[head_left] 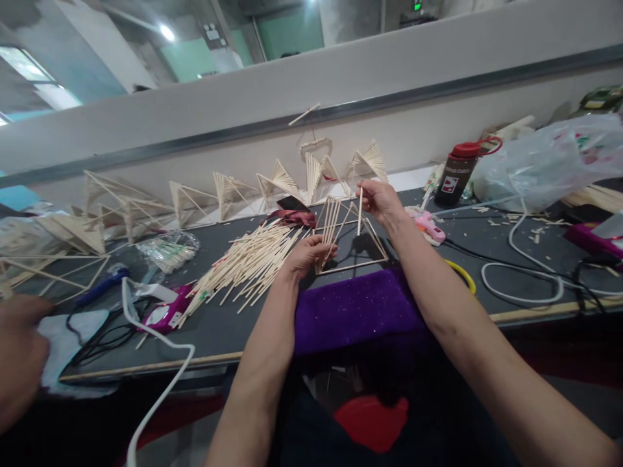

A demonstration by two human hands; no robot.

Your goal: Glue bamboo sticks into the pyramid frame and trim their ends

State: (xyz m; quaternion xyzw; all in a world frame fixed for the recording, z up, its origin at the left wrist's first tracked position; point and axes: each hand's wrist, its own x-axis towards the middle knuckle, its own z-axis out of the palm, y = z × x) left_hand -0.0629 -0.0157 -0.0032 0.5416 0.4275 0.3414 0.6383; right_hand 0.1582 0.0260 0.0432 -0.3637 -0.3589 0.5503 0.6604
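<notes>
A wooden stick frame (354, 264) stands behind a purple cloth (357, 308), with a row of sticks fanned along its left side. My left hand (314, 253) is closed on that left side of the frame. Above the frame's right part, my right hand (380, 200) pinches a single wooden stick (360, 213) that hangs nearly upright. A large loose pile of wooden sticks (248, 259) lies just left of my left hand. The pink glue gun (428, 226) rests to the right, beyond my right forearm.
Several finished-looking stick frames (233, 194) line the wall. A dark bottle (456, 174) with a red lid and a plastic bag (549, 159) stand at right. White cable (520, 298) loops over the table. Another person's hand (22, 357) shows at far left, near a magenta device (168, 311).
</notes>
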